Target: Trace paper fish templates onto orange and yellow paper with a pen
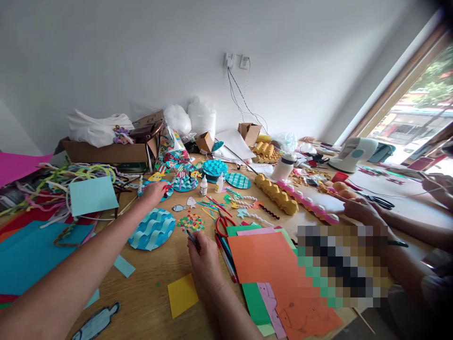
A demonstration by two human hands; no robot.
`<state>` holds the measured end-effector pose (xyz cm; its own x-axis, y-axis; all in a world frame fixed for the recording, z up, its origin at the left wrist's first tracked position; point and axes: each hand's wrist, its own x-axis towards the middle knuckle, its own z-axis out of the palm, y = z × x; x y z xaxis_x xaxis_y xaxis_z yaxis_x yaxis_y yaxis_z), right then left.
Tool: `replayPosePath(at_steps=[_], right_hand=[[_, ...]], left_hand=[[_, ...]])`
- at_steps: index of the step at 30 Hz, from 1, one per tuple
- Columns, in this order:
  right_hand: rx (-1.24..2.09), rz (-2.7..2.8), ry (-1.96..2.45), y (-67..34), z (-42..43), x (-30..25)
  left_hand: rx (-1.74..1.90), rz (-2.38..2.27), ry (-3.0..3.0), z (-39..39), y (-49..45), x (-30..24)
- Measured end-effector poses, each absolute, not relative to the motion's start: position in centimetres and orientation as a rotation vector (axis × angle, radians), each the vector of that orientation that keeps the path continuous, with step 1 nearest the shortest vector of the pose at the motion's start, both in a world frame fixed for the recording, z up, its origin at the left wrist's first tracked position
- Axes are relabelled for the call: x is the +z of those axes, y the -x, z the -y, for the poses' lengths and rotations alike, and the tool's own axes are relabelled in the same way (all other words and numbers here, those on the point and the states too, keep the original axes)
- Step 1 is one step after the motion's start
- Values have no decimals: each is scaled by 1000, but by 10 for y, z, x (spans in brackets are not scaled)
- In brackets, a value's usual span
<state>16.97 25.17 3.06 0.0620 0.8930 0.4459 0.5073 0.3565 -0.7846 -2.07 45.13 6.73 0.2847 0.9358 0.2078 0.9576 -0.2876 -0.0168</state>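
My left hand (pixel 155 194) reaches out over the blue paper discs, fingers closed by a small red piece I cannot make out. Beyond it stand several paper fish (pixel 156 176) on a wavy blue disc (pixel 186 184). My right hand (pixel 205 259) is wrapped round a dark pen (pixel 193 240), just below a pile of coloured paper dots (pixel 191 221). Between my arms lies a blue disc with wavy strips (pixel 152 229). A yellow paper square (pixel 182 295) is beside my right wrist. Two small cut-out fish (pixel 179 208) lie past the dots.
Red-handled scissors (pixel 225 225) and markers (pixel 226 257) lie right of my right hand, by orange paper (pixel 264 255). Two glue bottles (pixel 203 186) stand behind. Pipe cleaners (pixel 71 184) heap at left. Egg-carton strips (pixel 276 194) run rightward, near another person's hands (pixel 364 210).
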Motion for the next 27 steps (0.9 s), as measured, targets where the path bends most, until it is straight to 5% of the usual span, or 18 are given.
replayPosePath(at_steps=[27], right_hand=[[518, 1606, 1359, -170, -251, 30]], left_hand=[[123, 1446, 2433, -479, 17, 113]])
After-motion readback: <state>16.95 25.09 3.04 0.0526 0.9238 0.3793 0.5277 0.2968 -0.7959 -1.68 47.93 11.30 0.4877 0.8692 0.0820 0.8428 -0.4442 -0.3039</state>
